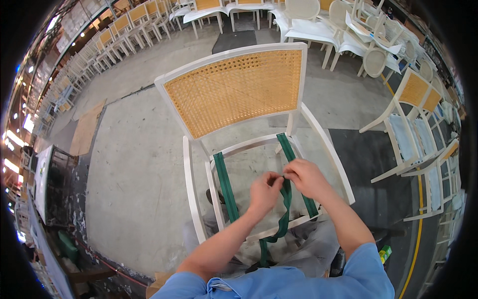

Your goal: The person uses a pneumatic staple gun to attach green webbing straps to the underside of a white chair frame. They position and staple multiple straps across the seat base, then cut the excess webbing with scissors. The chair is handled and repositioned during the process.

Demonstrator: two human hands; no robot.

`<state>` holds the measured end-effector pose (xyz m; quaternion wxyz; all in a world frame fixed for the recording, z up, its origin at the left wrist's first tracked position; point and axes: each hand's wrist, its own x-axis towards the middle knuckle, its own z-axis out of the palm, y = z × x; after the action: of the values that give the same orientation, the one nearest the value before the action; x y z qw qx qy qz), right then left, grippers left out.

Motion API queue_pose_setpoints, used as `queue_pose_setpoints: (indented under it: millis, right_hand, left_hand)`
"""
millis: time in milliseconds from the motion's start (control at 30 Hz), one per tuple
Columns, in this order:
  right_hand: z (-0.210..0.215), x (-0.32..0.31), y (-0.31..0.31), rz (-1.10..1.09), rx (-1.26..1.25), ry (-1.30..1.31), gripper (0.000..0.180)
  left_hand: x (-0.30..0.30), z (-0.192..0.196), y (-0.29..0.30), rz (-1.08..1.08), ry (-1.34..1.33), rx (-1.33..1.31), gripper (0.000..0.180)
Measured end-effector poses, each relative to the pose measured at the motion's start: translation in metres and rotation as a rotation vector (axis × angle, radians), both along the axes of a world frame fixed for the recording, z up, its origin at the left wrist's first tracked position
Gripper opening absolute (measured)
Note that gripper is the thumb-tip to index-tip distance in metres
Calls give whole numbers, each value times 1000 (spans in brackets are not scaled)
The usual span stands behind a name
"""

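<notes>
A white chair frame (193, 192) with a woven cane back (234, 92) stands in front of me, its seat without a panel. Two green webbing straps run across the seat opening from back rail to front rail, a left strap (226, 187) and a right strap (287, 147). Between them, my left hand (264, 193) and my right hand (307, 179) meet above the opening, fingers pinched at the upper end of a loose green webbing strap (285, 214). From there it hangs twisted over the front rail towards my lap. My fingers partly hide its end.
Cane-backed chairs (122, 27) line the far left. More chairs stand or lie on white sheets (318, 31) at the back, and others (398, 129) stand to the right. A table (44, 184) stands at left. A green-yellow box (385, 253) lies near my right elbow.
</notes>
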<state>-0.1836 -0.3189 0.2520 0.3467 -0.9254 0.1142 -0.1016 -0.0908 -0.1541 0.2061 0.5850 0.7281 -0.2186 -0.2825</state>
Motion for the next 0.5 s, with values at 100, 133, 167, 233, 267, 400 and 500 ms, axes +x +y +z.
queue_pose_setpoints:
  millis: [100, 133, 167, 233, 267, 400, 500]
  right_hand:
    - [-64, 89, -21, 86, 35, 167, 11]
    - [-89, 111, -25, 108, 56, 213, 11]
    - [-106, 129, -31, 87, 43, 238, 11]
    - [-139, 160, -46, 39, 19, 304, 11]
    - [-154, 173, -54, 22, -27, 321, 11]
    - [-191, 233, -68, -31, -80, 356, 12]
    - [-208, 262, -75, -18, -85, 346, 12]
  left_hand:
    - [69, -57, -14, 35, -34, 122, 24]
    - [86, -72, -15, 27, -83, 200, 28]
    - [100, -82, -17, 14, -133, 272, 33]
    - [121, -96, -24, -56, -188, 419, 41]
    - [130, -100, -26, -112, -195, 501, 45]
    - [159, -127, -22, -218, -535, 687, 59]
    - [164, -144, -28, -232, -703, 652, 58]
